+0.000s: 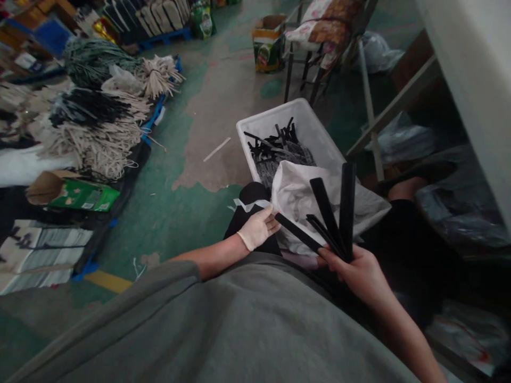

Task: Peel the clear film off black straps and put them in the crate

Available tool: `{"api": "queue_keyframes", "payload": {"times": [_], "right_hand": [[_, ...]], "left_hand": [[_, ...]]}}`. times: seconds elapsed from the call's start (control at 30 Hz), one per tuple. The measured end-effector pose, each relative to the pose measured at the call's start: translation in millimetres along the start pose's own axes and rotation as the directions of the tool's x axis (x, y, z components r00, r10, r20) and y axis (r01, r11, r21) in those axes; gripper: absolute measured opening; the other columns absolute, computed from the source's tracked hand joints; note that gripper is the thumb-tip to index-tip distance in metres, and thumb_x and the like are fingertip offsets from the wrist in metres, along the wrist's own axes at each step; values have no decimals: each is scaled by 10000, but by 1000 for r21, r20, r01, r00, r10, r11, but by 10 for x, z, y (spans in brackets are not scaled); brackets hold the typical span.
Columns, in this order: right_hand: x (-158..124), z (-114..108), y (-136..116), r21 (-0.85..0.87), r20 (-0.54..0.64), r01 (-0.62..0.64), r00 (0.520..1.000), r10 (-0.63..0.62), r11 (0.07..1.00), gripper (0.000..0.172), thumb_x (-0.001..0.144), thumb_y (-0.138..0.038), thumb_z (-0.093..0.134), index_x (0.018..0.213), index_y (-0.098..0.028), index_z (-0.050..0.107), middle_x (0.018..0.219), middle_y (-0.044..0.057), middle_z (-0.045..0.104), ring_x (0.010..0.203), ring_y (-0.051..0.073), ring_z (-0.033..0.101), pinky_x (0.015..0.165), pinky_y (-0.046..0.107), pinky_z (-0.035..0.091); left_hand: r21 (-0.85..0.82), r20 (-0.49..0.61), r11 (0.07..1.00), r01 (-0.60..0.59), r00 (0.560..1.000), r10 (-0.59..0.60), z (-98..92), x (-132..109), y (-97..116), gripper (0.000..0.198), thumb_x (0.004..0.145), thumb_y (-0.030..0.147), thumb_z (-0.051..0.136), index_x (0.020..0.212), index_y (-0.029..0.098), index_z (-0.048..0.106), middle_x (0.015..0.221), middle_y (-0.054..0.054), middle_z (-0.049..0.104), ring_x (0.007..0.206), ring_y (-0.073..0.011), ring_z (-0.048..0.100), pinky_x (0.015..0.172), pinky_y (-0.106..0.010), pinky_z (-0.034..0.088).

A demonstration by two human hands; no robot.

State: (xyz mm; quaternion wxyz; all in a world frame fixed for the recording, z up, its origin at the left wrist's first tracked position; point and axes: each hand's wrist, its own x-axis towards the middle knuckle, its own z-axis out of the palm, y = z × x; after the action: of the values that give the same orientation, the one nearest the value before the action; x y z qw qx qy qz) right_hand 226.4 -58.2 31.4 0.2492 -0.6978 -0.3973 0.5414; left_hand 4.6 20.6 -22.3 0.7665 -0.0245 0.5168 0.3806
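Note:
My right hand (357, 274) is closed round a fan of several flat black strips (333, 213), held upright above my lap. My left hand (258, 227), in a pale glove, pinches the lower end of the leftmost strip next to my knee. Just beyond the hands lies a crumpled white plastic bag (299, 199). It rests against a white plastic crate (261, 125) holding many more black strips (275, 151).
Bundles of cream, black and green cords (96, 111) are heaped on a low platform at the left, with a green carton (80, 196) beside them. A chair with cushions (327, 26) and a cardboard box (269, 45) stand behind the crate. A white table (471, 69) rises at right.

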Motion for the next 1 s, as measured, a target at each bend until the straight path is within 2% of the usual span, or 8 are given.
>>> {"api": "queue_keyframes", "payload": {"times": [0.17, 0.4, 0.5, 0.57, 0.67, 0.77, 0.87, 1.0], "right_hand": [[77, 53, 21, -210, -75, 69, 993, -86, 975, 458, 698, -583, 644, 793, -139, 702, 477, 18, 562, 415, 151, 482, 415, 265, 367], [118, 74, 28, -374, -22, 148, 986, -168, 916, 435, 760, -571, 601, 844, -159, 715, 565, 51, 648, 529, 212, 606, 484, 275, 417], [193, 189, -76, -399, -4, 170, 982, -187, 901, 401, 766, -546, 594, 837, -169, 707, 631, 60, 681, 594, 224, 638, 510, 274, 428], [266, 294, -170, -398, 21, 168, 985, -174, 902, 382, 767, -530, 587, 823, -167, 692, 600, 47, 662, 549, 205, 619, 496, 269, 421], [331, 362, -285, -291, 148, 126, 985, -86, 949, 392, 774, -536, 568, 843, -161, 662, 566, 22, 632, 422, 148, 533, 438, 255, 400], [310, 258, -360, -169, 275, 76, 961, -27, 983, 419, 757, -577, 588, 752, -160, 621, 549, 16, 607, 407, 121, 499, 404, 233, 387], [289, 173, -479, -213, 230, 55, 973, -4, 976, 412, 701, -572, 641, 684, -162, 603, 503, 12, 578, 421, 125, 508, 388, 222, 380], [316, 332, -702, -253, 145, 96, 988, -60, 963, 389, 683, -546, 616, 760, -165, 620, 506, 7, 588, 388, 122, 496, 362, 222, 372]], "left_hand": [[-8, 46, 1000, 20, 999, -20, -4, -40, -15, 166, 838, 295, 699, 807, 152, 619, 759, -21, 659, 684, -129, 661, 764, -282, 514], [14, 49, 1000, -5, 999, 4, -46, -28, -52, 172, 812, 288, 728, 827, 156, 617, 763, -19, 651, 691, -136, 659, 792, -304, 513], [52, 54, 999, 13, 998, -16, -41, -87, -125, 206, 778, 296, 761, 830, 152, 623, 800, -33, 670, 734, -156, 671, 800, -314, 510], [74, 74, 997, 36, 996, -41, -21, -146, -164, 231, 749, 294, 787, 837, 147, 632, 832, -44, 682, 756, -165, 675, 821, -327, 506], [69, 119, 997, 17, 993, -25, -11, -217, -118, 262, 720, 295, 811, 861, 140, 652, 875, -56, 692, 755, -159, 669, 851, -338, 495], [18, 101, 997, -74, 992, 72, -58, -253, 30, 251, 720, 292, 810, 836, 138, 649, 841, -44, 683, 737, -148, 657, 830, -322, 488], [-3, 102, 995, -102, 990, 101, -99, -284, 86, 270, 698, 304, 826, 805, 134, 645, 822, -44, 679, 755, -154, 659, 802, -307, 478], [17, 219, 998, -61, 974, 56, -37, -311, -20, 383, 616, 374, 871, 829, 125, 673, 843, -66, 690, 798, -170, 658, 797, -303, 460]]}}
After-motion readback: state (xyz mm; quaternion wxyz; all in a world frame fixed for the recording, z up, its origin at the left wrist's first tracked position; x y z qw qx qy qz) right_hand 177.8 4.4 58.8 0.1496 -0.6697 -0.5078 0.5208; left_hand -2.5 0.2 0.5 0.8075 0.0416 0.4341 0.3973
